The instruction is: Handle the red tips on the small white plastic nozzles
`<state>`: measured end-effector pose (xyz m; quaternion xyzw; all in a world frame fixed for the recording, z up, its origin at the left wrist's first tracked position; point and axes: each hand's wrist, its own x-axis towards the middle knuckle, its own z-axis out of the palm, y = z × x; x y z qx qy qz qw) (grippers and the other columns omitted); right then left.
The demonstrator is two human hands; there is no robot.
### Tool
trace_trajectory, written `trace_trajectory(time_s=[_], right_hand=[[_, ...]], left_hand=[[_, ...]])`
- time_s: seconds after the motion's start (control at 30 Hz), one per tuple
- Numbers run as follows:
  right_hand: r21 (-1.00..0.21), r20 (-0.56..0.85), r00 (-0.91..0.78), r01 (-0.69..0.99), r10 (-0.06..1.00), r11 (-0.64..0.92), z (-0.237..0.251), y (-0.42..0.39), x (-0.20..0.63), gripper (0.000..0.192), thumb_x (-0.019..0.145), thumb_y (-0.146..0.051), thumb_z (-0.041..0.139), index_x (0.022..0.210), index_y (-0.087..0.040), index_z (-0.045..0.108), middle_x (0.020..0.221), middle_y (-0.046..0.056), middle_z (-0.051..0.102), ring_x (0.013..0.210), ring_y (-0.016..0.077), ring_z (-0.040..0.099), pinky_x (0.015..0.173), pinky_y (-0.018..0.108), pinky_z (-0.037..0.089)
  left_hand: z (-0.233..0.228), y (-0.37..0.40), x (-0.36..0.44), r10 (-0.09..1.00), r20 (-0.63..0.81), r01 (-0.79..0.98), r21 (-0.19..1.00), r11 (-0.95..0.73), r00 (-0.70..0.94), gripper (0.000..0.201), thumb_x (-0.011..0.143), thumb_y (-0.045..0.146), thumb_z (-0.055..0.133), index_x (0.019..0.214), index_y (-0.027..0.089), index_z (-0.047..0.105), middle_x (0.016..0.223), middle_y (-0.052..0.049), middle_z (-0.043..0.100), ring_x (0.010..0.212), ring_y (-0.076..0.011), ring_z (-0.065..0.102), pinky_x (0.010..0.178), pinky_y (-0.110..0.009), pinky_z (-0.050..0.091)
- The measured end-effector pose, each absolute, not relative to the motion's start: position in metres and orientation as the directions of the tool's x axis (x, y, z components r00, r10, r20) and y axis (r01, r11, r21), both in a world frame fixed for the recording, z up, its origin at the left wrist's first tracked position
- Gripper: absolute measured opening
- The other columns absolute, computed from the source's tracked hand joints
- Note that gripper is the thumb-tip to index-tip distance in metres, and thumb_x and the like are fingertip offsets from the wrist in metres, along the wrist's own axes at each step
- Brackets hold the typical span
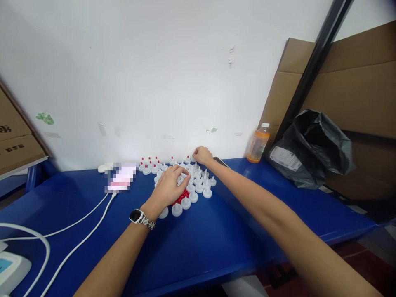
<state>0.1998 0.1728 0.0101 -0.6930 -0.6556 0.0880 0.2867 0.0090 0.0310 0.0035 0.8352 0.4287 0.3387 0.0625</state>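
Note:
Many white nozzle caps (199,188) stand close together on the blue table, with a pile of small red tips (182,197) among them. My left hand (170,181) is over this group, its thumb and fingers curled toward each other; whatever may be between the fingertips is hidden. Farther back, near the wall, my right hand (203,155) is closed in a pinch on a white nozzle cap (193,158), mostly covered by the fingers. Just left of it stands a red-tipped cap (187,159). More red-tipped caps (149,164) are grouped at the back left.
A phone (122,178), partly blurred out, lies left with a white cable (93,237). Behind my right wrist is a dark flat object (220,162). An orange drink bottle (258,143) and a grey plastic bag (312,150) stand right, beside cardboard (361,90). A white wall closes the back.

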Motion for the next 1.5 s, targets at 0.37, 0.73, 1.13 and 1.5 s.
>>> trace_trajectory(time_s=[0.37, 0.73, 1.13, 1.5], right_hand=[[-0.875, 0.442, -0.056, 0.192, 0.895, 0.444, 0.004, 0.046, 0.172, 0.038, 0.092, -0.054, 0.049, 0.073, -0.021, 0.049, 0.063, 0.0, 0.062, 0.056, 0.0127, 0.052, 0.057, 0.025, 0.04], [-0.913, 0.384, -0.18, 0.071, 0.905, 0.402, -0.007, 0.03, 0.166, 0.056, 0.089, -0.071, 0.04, 0.061, -0.022, 0.037, 0.054, -0.005, 0.031, 0.051, 0.0107, 0.03, 0.051, 0.027, 0.026], [-0.906, 0.424, -0.078, -0.042, 0.902, 0.422, -0.005, 0.028, 0.164, 0.049, 0.09, -0.062, 0.047, 0.062, -0.022, 0.037, 0.056, -0.005, 0.035, 0.052, 0.0108, 0.03, 0.052, 0.027, 0.027], [-0.678, 0.464, -0.297, 0.486, 0.834, 0.551, -0.001, 0.019, 0.182, 0.037, 0.094, -0.047, 0.05, 0.076, -0.018, 0.064, 0.067, -0.001, 0.058, 0.064, 0.0134, 0.049, 0.062, 0.027, 0.034]], left_hand=[[-0.004, 0.027, 0.004, 0.73, 0.616, 0.569, 0.5, -0.653, 0.296, 0.043, 0.094, 0.041, 0.054, 0.132, 0.022, 0.043, 0.118, -0.01, 0.059, 0.103, -0.0228, 0.061, 0.084, -0.038, 0.052], [0.016, 0.012, -0.007, 0.68, 0.574, 0.409, 0.543, -0.733, 0.456, 0.032, 0.096, 0.038, 0.055, 0.122, 0.022, 0.056, 0.109, -0.006, 0.064, 0.088, -0.0162, 0.062, 0.077, -0.03, 0.052], [0.012, 0.012, 0.0, 0.7, 0.603, 0.34, 0.612, -0.714, 0.384, 0.031, 0.097, 0.04, 0.052, 0.122, 0.022, 0.052, 0.08, 0.001, 0.058, 0.073, -0.0138, 0.056, 0.069, -0.027, 0.046], [0.012, 0.023, -0.031, 0.795, 0.516, 0.492, 0.628, -0.604, 0.317, 0.035, 0.091, 0.043, 0.058, 0.119, 0.022, 0.061, 0.102, -0.004, 0.067, 0.088, -0.0176, 0.061, 0.074, -0.03, 0.048]])
